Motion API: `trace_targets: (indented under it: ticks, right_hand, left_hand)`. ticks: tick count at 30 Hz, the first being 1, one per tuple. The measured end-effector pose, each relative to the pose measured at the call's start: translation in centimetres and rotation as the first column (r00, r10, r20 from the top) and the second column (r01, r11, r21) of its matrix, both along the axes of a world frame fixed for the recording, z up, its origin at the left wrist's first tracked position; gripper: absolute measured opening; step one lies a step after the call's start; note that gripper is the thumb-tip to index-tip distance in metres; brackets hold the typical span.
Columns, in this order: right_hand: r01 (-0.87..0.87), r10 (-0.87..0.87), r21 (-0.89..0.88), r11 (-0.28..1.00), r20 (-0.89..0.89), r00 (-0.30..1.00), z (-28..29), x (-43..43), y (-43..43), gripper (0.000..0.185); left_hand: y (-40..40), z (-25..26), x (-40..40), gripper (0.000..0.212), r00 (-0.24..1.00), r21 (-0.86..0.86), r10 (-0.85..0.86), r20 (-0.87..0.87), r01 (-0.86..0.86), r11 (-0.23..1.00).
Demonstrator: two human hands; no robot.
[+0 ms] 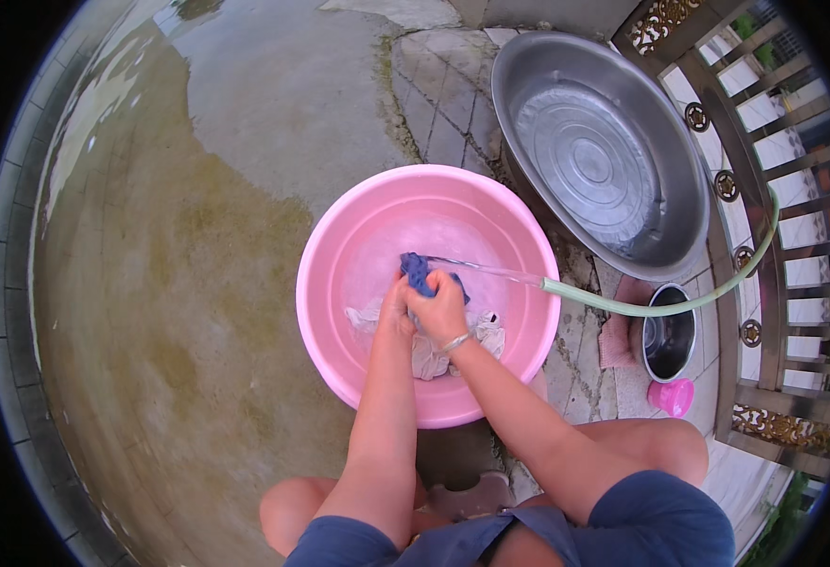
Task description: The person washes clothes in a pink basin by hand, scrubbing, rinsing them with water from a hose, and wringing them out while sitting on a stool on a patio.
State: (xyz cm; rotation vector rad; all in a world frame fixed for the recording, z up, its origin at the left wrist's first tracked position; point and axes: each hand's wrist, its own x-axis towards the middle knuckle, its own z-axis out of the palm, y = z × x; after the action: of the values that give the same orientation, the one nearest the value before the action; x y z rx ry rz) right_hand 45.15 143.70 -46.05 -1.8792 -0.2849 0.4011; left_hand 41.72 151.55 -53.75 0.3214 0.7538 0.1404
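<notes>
My left hand [399, 305] and my right hand [441, 306] meet over a pink plastic basin [315, 298], both gripping a bunched dark blue cloth [417, 272]. Part of the cloth sticks out past the fingers on either side. Clear water [478, 268] streams from the end of a pale green hose [599, 303] at the basin's right rim and reaches the cloth. Below my hands, whitish wet cloths [430, 359] lie in cloudy water in the basin. A bracelet circles my right wrist.
A large metal tub [592, 156] stands at the upper right, beside a metal railing [769, 212]. Nearer me are a small metal pot [668, 333], a pink cloth [617, 333] and a small pink container [671, 397]. Wet concrete floor [174, 305] spreads to the left.
</notes>
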Motion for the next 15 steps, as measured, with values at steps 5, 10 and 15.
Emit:
trace_targets:
  ticks: [5, 10, 15]
  right_hand:
    - [0.208, -0.189, -0.166, 0.964, 0.127, 0.974, -2.4, 3.7, -1.6, 0.028]
    - [0.236, -0.239, -0.052, 0.97, -0.047, 0.97, -4.1, 6.0, -1.6, 0.037]
    - [0.32, -0.003, 0.388, 0.864, -0.632, 0.775, -3.3, 6.7, -2.1, 0.036]
  left_hand:
    - [-3.4, 4.5, 2.8, 0.027, 0.969, 0.23, 0.204, -0.141, -0.168, 0.959]
    - [-3.7, 5.9, 3.0, 0.028, 0.998, -0.028, 0.033, -0.05, -0.034, 0.999]
    - [-1.3, 6.6, 3.2, 0.033, 0.978, -0.035, -0.211, 0.003, 0.21, 0.977]
